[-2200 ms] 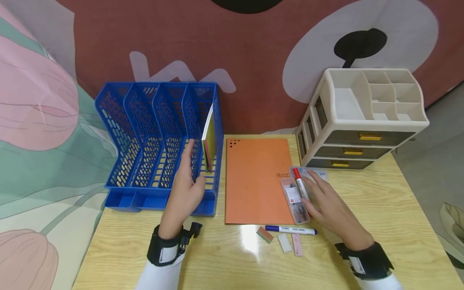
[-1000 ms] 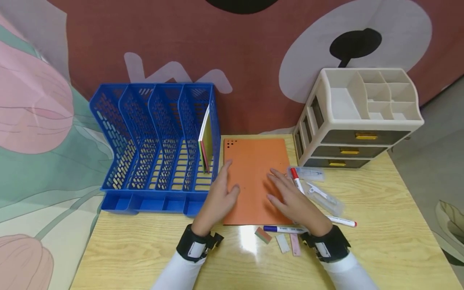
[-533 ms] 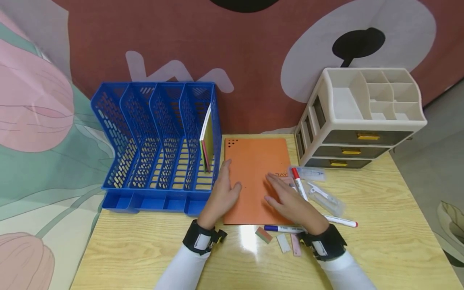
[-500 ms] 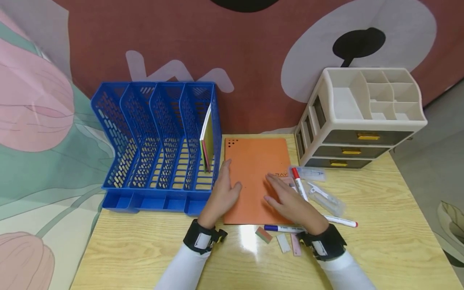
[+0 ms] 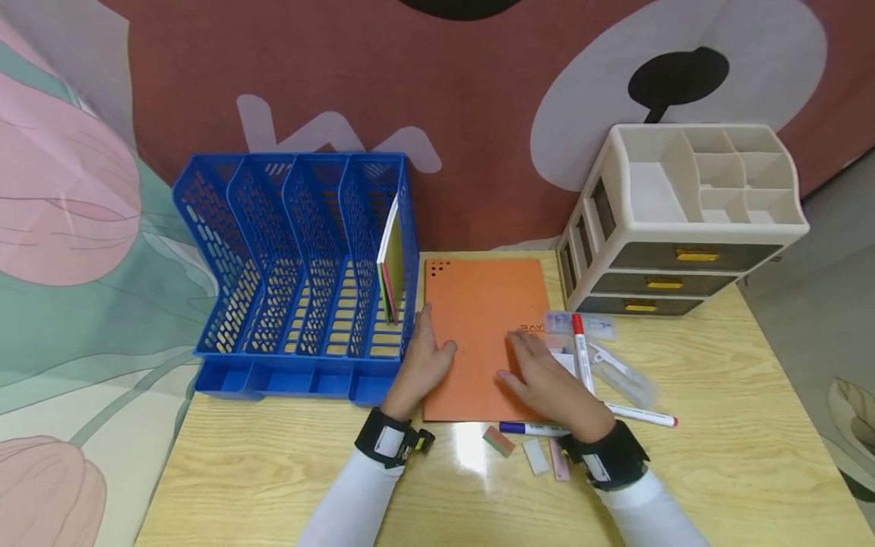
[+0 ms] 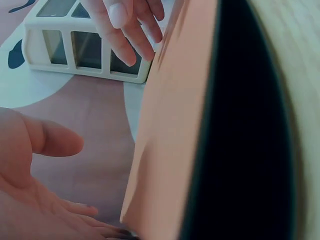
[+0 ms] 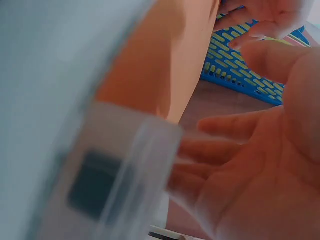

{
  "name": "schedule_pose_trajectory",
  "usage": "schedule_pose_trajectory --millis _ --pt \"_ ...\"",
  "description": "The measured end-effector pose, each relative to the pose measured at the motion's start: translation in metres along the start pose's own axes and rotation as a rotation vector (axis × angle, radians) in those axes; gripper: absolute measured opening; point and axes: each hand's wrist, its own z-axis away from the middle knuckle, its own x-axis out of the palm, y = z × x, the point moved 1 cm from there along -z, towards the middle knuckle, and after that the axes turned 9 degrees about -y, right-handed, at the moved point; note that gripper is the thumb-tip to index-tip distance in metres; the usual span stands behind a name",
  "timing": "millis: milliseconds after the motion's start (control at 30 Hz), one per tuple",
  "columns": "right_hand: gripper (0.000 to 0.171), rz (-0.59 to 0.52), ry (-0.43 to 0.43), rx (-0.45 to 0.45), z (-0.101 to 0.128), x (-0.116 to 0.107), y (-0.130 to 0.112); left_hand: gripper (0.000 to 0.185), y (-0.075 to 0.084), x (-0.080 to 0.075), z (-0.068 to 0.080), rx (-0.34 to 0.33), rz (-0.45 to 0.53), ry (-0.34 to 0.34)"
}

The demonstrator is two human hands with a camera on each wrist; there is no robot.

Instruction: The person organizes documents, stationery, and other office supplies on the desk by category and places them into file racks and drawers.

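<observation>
An orange folder [image 5: 478, 319] lies flat on the wooden table, between the rack and the organizer. My left hand [image 5: 425, 355] rests on the folder's left edge with straight fingers and the thumb spread onto the cover. My right hand [image 5: 538, 374] lies flat on the folder's lower right part, its fingers straight. In the left wrist view the folder [image 6: 175, 125] fills the middle beside my open left palm [image 6: 30, 170]. The right wrist view shows my open right palm [image 7: 260, 170], the folder [image 7: 160, 65] and a blurred clear case [image 7: 115, 175].
A blue file rack [image 5: 294, 258] with a few thin books in its right slot stands on the left. A beige drawer organizer [image 5: 683, 220] stands at the back right. A red-capped marker [image 5: 582, 357], a clear case [image 5: 618, 376], a blue marker [image 5: 529, 429], another marker [image 5: 642, 415] and small erasers [image 5: 499, 441] lie around my right hand.
My left hand left the rack and my right hand left the clear case; both came onto the orange folder. The red-capped marker and the case slid slightly to the right.
</observation>
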Motion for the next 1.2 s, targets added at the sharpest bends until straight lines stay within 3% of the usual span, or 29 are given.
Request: schedule_pose_trajectory --millis 367,700,967,1200 --pt "0.084 0.02 -0.008 0.168 -0.006 -0.005 0.003 0.085 -0.002 0.006 -0.005 -0.038 -0.007 0.021" --pt "0.083 0.002 -0.012 0.223 -0.007 -0.004 0.006 0.085 -0.007 0.012 -0.005 -0.033 -0.04 0.025" --pt "0.082 -0.01 -0.072 0.234 -0.003 -0.007 0.01 0.087 -0.01 0.014 -0.004 -0.025 -0.058 0.021" --pt "0.081 -0.034 -0.093 0.194 0.001 -0.008 0.015 0.08 -0.01 0.013 -0.002 -0.022 0.126 0.068"
